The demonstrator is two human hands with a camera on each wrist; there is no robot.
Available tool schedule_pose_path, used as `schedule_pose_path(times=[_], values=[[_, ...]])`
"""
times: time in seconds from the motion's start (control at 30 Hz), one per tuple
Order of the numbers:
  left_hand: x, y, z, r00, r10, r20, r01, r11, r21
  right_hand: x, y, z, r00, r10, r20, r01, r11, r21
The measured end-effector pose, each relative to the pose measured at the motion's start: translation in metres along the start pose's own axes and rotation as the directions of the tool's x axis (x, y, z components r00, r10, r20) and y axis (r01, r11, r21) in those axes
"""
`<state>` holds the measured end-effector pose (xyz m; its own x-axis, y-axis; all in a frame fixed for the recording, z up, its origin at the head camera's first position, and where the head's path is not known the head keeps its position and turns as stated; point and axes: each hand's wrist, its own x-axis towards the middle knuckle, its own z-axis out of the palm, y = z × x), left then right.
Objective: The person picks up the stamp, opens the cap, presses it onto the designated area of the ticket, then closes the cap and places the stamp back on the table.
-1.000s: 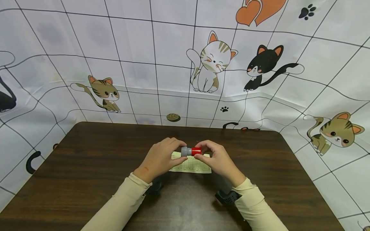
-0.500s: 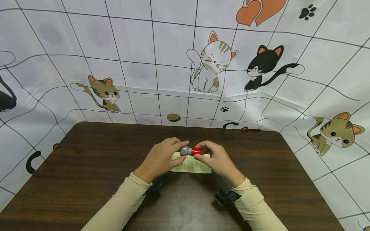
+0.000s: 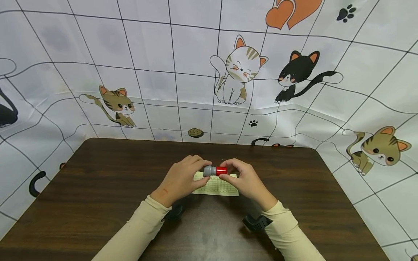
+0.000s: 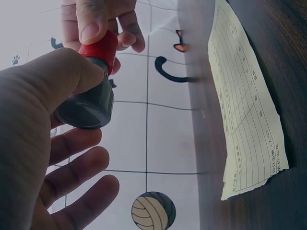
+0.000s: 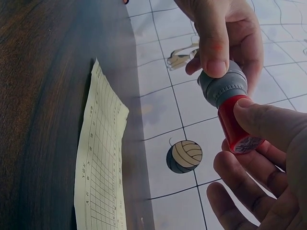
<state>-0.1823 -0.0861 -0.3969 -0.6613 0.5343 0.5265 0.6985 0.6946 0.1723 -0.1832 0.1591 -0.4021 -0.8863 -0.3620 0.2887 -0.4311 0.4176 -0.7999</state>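
Observation:
A small round stamp with a grey body (image 3: pixel 208 171) and a red end (image 3: pixel 221 171) is held level above the table in the head view. My left hand (image 3: pixel 182 178) pinches the grey part between thumb and fingers. My right hand (image 3: pixel 249 180) grips the red part from the other side. In the right wrist view the red part (image 5: pixel 231 125) shows a patterned face at its tip, and the other three fingers are spread below. The left wrist view looks onto the broad dark grey end (image 4: pixel 88 109). Beneath the stamp lies a yellowish printed slip (image 3: pixel 217 186), partly covered by my left hand.
The dark brown wooden table (image 3: pixel 107 195) stretches out to both sides. Behind it hangs a white sheet (image 3: pixel 156 87) with gridlines and cartoon cats. A dark wrist device (image 3: pixel 258 222) sits at my right cuff, another (image 3: pixel 174 212) at the left.
The grey part has turned slightly in my left fingers, which shifted a little around it. My right hand has stayed in place on the red part. The slip has not moved.

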Motion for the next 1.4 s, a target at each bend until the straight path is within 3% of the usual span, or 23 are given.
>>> schedule_pose_path(times=[0.67,0.97,1.17,1.4], values=[[0.000,0.000,-0.002,1.000,-0.023,0.007,0.023,1.000,0.003,0.002,-0.001,-0.002,1.000,-0.009,-0.010,0.009,1.000,-0.011],[-0.001,-0.006,-0.003,0.998,-0.068,0.012,0.068,0.997,-0.024,0.001,-0.002,-0.005,1.000,-0.014,-0.028,0.013,0.999,-0.031],[-0.002,-0.013,-0.006,0.992,-0.128,0.025,0.128,0.992,-0.007,0.003,-0.001,-0.009,0.997,0.005,-0.078,-0.010,0.998,-0.055],[-0.005,-0.022,-0.005,0.971,-0.234,0.038,0.235,0.971,-0.030,0.003,0.005,-0.012,0.989,0.040,-0.144,-0.055,0.993,-0.106]])
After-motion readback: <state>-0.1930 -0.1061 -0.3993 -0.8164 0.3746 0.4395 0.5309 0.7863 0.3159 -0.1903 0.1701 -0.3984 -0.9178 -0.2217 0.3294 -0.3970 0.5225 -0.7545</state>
